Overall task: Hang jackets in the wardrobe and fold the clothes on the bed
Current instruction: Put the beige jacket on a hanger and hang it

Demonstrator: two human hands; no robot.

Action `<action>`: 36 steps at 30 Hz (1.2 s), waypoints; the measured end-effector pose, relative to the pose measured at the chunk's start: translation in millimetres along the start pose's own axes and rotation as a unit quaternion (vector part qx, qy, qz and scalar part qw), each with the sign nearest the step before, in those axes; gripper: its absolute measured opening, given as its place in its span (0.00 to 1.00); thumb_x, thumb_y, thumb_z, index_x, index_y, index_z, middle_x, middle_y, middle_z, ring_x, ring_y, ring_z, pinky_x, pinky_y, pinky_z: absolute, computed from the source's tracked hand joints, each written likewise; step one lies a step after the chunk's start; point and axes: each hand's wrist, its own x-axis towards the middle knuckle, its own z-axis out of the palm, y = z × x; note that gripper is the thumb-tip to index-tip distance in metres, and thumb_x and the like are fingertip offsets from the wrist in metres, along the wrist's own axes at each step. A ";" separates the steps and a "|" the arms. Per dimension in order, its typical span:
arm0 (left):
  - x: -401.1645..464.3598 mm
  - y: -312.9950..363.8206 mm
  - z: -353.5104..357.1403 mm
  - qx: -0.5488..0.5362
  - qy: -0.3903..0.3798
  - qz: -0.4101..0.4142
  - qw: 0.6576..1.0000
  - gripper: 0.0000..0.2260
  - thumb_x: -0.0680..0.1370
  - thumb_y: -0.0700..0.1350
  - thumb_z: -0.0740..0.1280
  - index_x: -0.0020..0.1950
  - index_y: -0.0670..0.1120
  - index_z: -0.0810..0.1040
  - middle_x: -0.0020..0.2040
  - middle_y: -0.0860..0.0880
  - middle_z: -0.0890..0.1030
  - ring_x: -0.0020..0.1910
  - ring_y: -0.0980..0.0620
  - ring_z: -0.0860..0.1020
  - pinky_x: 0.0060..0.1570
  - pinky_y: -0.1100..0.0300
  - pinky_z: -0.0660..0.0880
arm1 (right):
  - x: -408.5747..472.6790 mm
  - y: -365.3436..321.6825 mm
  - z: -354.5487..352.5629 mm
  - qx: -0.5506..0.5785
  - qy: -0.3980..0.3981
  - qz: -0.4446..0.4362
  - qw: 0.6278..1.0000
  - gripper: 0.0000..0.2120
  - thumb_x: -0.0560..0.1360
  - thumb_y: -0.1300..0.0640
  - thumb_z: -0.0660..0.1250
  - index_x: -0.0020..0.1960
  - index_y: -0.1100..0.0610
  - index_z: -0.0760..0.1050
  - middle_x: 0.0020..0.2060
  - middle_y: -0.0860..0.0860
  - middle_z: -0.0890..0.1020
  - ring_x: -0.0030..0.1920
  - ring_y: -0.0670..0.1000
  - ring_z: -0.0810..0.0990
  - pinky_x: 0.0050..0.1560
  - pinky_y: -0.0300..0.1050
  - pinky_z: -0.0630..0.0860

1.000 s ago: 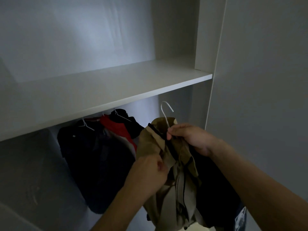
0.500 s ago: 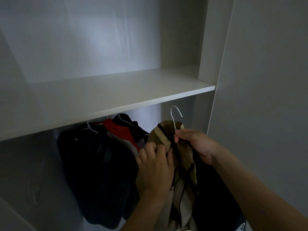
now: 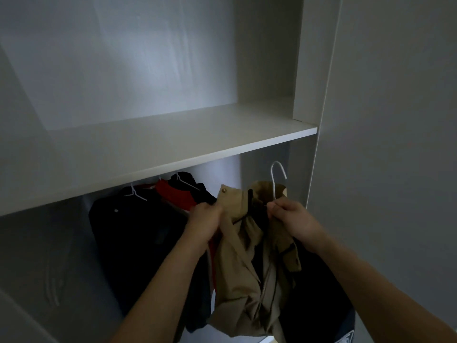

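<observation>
A tan jacket with a dark lining hangs from a white wire hanger, held up in front of the open wardrobe below its shelf. My left hand grips the jacket's left collar edge near a brass snap. My right hand pinches the right collar side at the base of the hanger's neck. The hook stands free in the air, below the shelf, touching nothing. The rail is hidden behind the shelf edge.
A white shelf spans the wardrobe above the hanging space. To the left hang a black garment, a red one and another dark one on white hangers. A wardrobe side panel stands at right.
The jacket and hanger have risen slightly. My left hand moved up from the jacket's front to the left collar edge, spreading the collar open. My right hand stays at the hanger neck.
</observation>
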 end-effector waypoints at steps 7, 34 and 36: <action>16.6 12.6 6.6 0.426 -0.112 0.351 0.826 0.20 0.81 0.45 0.55 0.72 0.60 0.65 0.76 0.54 0.63 0.77 0.49 0.54 0.76 0.43 0.42 | 2.9 -11.5 2.2 -0.010 -0.060 -0.036 0.998 0.15 0.81 0.55 0.62 0.37 0.56 0.77 0.36 0.48 0.75 0.37 0.42 0.73 0.42 0.38 0.68; 11.4 11.3 17.1 0.262 -0.136 0.247 0.923 0.07 0.80 0.39 0.59 0.44 0.46 0.75 0.46 0.51 0.74 0.46 0.51 0.75 0.47 0.58 0.72 | 2.2 14.6 -6.7 0.036 -0.100 0.085 0.991 0.13 0.79 0.50 0.64 0.39 0.54 0.80 0.37 0.51 0.82 0.41 0.51 0.81 0.48 0.49 0.74; 12.3 16.1 13.5 0.267 -0.085 0.239 0.930 0.07 0.79 0.37 0.59 0.45 0.44 0.75 0.47 0.49 0.74 0.46 0.52 0.75 0.46 0.58 0.72 | 5.2 20.6 -8.1 0.067 -0.073 0.100 0.990 0.12 0.78 0.53 0.66 0.38 0.55 0.80 0.36 0.52 0.82 0.40 0.52 0.81 0.45 0.47 0.74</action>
